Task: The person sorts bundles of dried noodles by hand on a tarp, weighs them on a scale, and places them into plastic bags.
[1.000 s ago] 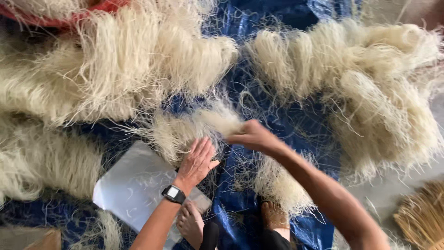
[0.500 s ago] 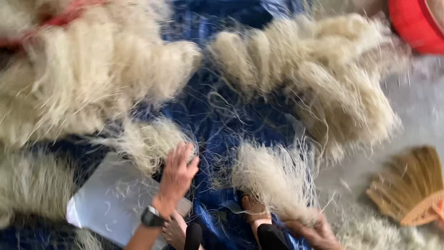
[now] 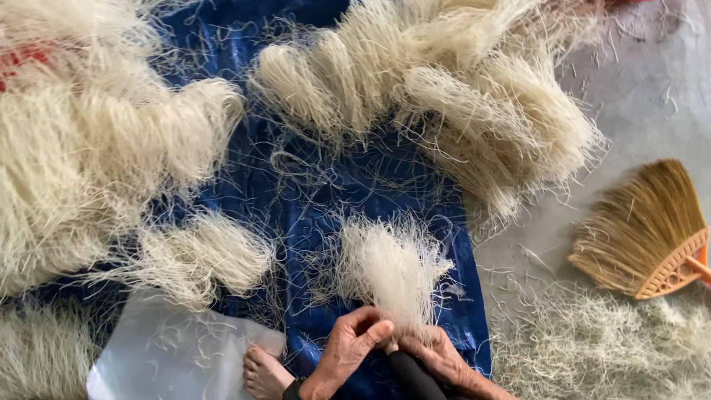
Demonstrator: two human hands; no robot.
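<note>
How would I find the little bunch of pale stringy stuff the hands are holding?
Start at the blue tarp on the floor and go to its near edge. There the left hand and right hand pinch the small bundle. Unlike the big piles around it, it stands up, fanned out like a brush.

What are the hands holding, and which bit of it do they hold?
Both hands, the left hand and the right hand, hold a small bundle of pale fibres. Their grip is at its bottom end, so the loose tips fan out above.
</note>
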